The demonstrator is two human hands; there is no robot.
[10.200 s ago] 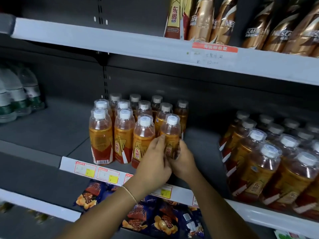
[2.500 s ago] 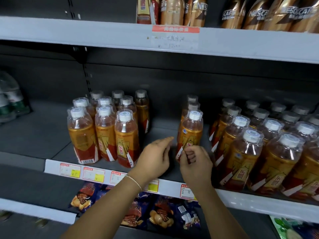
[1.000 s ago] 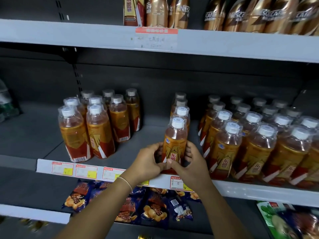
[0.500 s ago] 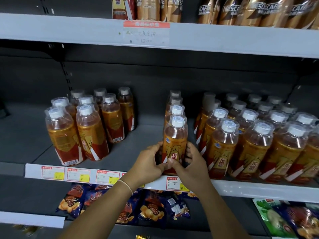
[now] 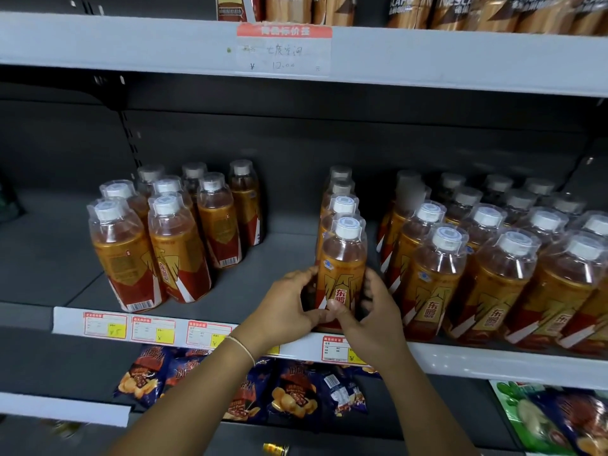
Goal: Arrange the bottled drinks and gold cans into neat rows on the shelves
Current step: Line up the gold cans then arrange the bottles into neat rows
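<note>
Partly unseen: base of front bottle (image 5: 342, 268), left hand (image 5: 288, 311) and right hand (image 5: 370, 320) in grip around it.

- Light falls from overhead and in front; the pale grey upper shelf edge (image 5: 131, 44) at 12 o'clock is the brightest band, nearly washed out.
- Beneath it, the dark grey back panel (image 5: 296, 143) sits in deep shadow.
- Focus is sharpest at the centre, on the front orange-labelled plastic bottle (image 5: 342, 274); small white glints sit on its clear shoulders.
- Bottle rows at 9 and 3 o'clock lean outward, stretched by the wide lens.
- The green and blue snack bags (image 5: 559, 419) at 5 o'clock smear with blur.
- The gold cans (image 5: 477, 11) at 1 o'clock look soft.
</note>
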